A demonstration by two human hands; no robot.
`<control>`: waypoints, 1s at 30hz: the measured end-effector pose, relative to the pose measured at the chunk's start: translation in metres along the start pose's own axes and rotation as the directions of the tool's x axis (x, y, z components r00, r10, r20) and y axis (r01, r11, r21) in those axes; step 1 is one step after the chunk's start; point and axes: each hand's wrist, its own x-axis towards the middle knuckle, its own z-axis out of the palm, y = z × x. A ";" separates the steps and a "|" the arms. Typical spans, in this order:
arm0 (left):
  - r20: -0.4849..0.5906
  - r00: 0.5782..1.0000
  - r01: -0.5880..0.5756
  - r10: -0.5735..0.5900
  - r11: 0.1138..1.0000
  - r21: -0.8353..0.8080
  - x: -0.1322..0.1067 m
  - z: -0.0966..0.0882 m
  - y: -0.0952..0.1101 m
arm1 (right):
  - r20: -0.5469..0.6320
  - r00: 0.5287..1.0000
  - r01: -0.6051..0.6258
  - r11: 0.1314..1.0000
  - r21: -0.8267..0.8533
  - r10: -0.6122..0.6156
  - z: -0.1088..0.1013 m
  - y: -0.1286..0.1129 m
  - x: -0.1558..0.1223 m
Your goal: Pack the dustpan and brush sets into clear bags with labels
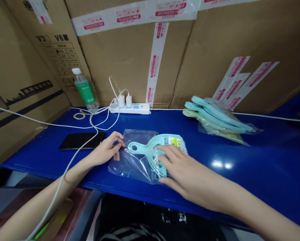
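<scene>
A light blue hand dustpan (150,152) lies on the blue tabletop with a bristled brush under it and a yellow-green label (175,143) near its wide end. Its handle points left, over or inside a clear plastic bag (137,169); I cannot tell which. My right hand (176,165) rests across the dustpan with the fingers spread and the thumb at the near edge. At the bag's left edge is my left hand (112,147), its fingers loosely bent and apart. Whether its fingertips touch the film is unclear.
Several bagged blue and green dustpans (215,117) are stacked at the back right. A black phone (76,141) lies left, crossed by a white cable (76,154) that runs over my left forearm. Behind are a power strip (137,108), a bottle (85,92) and cardboard walls (129,60).
</scene>
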 end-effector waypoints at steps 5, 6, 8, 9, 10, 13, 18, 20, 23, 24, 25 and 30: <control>-0.007 0.999 0.043 -0.044 0.995 -0.086 0.002 -0.002 0.002 | 0.001 0.908 -0.371 0.803 0.466 0.419 -0.004 0.052 -0.022; -0.004 0.998 0.055 -0.055 0.993 -0.105 0.002 -0.002 0.003 | 0.056 0.867 -0.441 0.712 0.546 0.494 0.000 0.061 -0.024; -0.003 0.998 0.069 -0.070 0.986 -0.149 0.003 0.000 0.005 | 0.192 0.808 -0.504 0.484 0.715 0.557 0.008 0.074 -0.026; -0.005 0.997 0.071 -0.072 0.983 -0.169 0.003 0.001 0.006 | 0.238 0.788 -0.500 0.365 0.786 0.567 0.011 0.077 -0.027; -0.006 0.997 0.070 -0.072 0.980 -0.186 0.004 0.002 0.007 | 0.268 0.780 -0.476 0.257 0.841 0.566 0.013 0.079 -0.026; 0.018 0.997 0.077 -0.075 0.973 -0.216 0.004 0.004 0.008 | 0.266 0.783 -0.375 0.085 0.923 0.562 0.017 0.076 -0.023; 0.069 0.993 0.107 -0.092 0.959 -0.261 0.001 0.004 0.007 | 0.252 0.776 -0.337 0.041 0.941 0.578 0.018 0.069 -0.016; 0.095 0.990 0.124 -0.102 0.955 -0.268 -0.001 0.003 0.006 | 0.271 0.757 -0.337 0.000 0.941 0.594 0.019 0.068 -0.014; 0.124 0.986 0.143 -0.111 0.949 -0.281 -0.002 0.001 0.006 | 0.265 0.764 -0.333 0.009 0.943 0.589 0.021 0.068 -0.015; 0.132 0.985 0.147 -0.113 0.947 -0.286 -0.002 0.001 0.006 | 0.257 0.772 -0.338 0.034 0.940 0.581 0.022 0.068 -0.015; 0.138 0.983 0.154 -0.118 0.945 -0.289 -0.002 0.000 0.005 | 0.249 0.777 -0.347 0.064 0.935 0.578 0.023 0.068 -0.016; 0.101 0.984 0.170 -0.148 0.950 -0.262 -0.001 0.002 0.004 | 0.252 0.759 -0.412 0.143 0.900 0.601 0.026 0.066 -0.018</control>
